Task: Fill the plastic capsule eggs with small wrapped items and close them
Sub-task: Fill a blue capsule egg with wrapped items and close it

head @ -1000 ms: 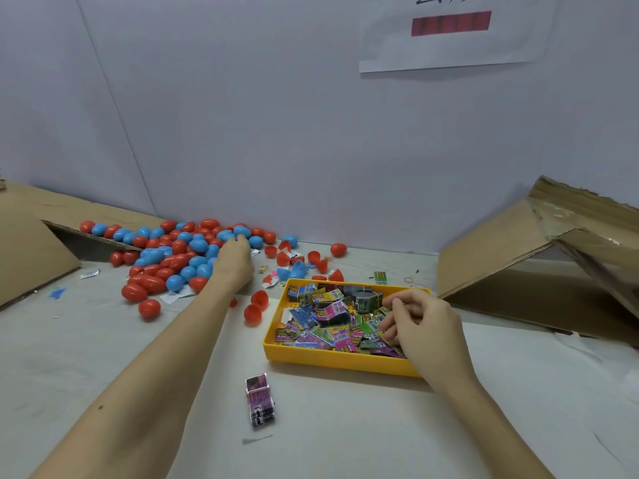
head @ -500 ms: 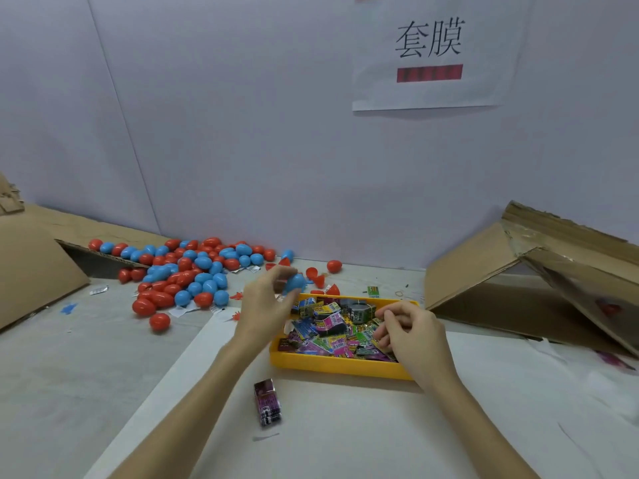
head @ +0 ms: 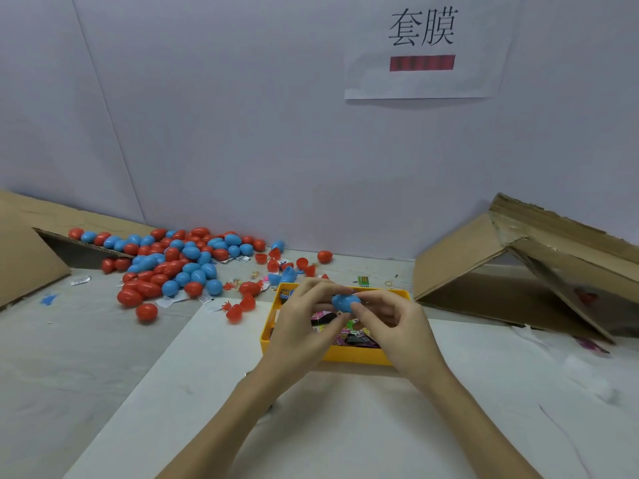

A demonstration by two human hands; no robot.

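Observation:
A blue capsule egg [head: 345,302] is held between both hands above the yellow tray [head: 349,357]. My left hand [head: 304,326] grips its left side with curled fingers, and my right hand [head: 394,323] pinches its right side. The tray holds several small colourful wrapped items [head: 345,331], partly hidden behind my hands. A heap of red and blue capsule eggs [head: 173,264] lies at the back left of the table. A few loose egg halves [head: 276,264] lie behind the tray.
A flattened cardboard box [head: 518,271] stands at the right, another cardboard piece [head: 24,257] at the left. A white sheet [head: 193,392] covers the table in front of me. A paper sign [head: 423,46] hangs on the wall.
My left hand brought a blue egg from the heap over to the tray. My right hand rose out of the tray and took hold of the egg's other side.

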